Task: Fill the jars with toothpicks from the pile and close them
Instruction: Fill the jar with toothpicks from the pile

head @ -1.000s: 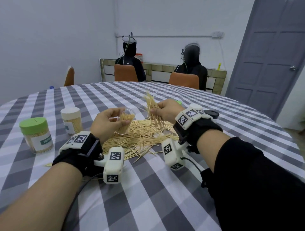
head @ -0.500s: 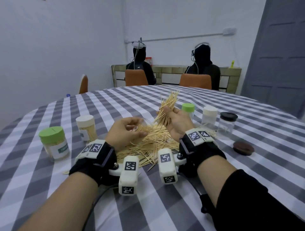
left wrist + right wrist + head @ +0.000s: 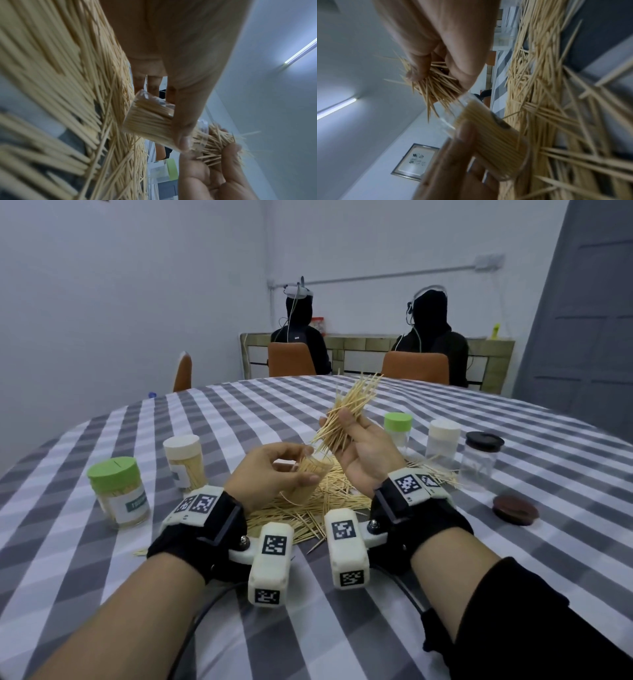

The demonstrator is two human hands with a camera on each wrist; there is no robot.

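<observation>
- My left hand (image 3: 274,474) is wrapped around a clear open jar (image 3: 305,481), thumb on one side and fingers on the other, tilting its mouth toward my right; it sits just above the pile of toothpicks (image 3: 308,515) on the checked tablecloth (image 3: 102,594)
- From the left wrist view the jar (image 3: 149,121) is already packed most of the way with toothpicks lying along its length
- My right hand (image 3: 363,453) pinches a loose bundle of toothpicks (image 3: 346,416) between thumb and fingers, palm up, the bundle slanting with its lower tips right at the jar mouth
- The right wrist view shows those tips (image 3: 436,92) fanning out just beside the clear rim; I cannot tell whether any are inside yet
- To my left stand two closed, filled jars, a green-lidded jar (image 3: 118,491) and a white-lidded jar (image 3: 185,460)
- To my right, past the pile, stand three more lidded jars: green (image 3: 397,429), white (image 3: 443,440) and black (image 3: 483,455)
- A dark loose lid (image 3: 515,508) lies flat on the cloth near the black-lidded one
</observation>
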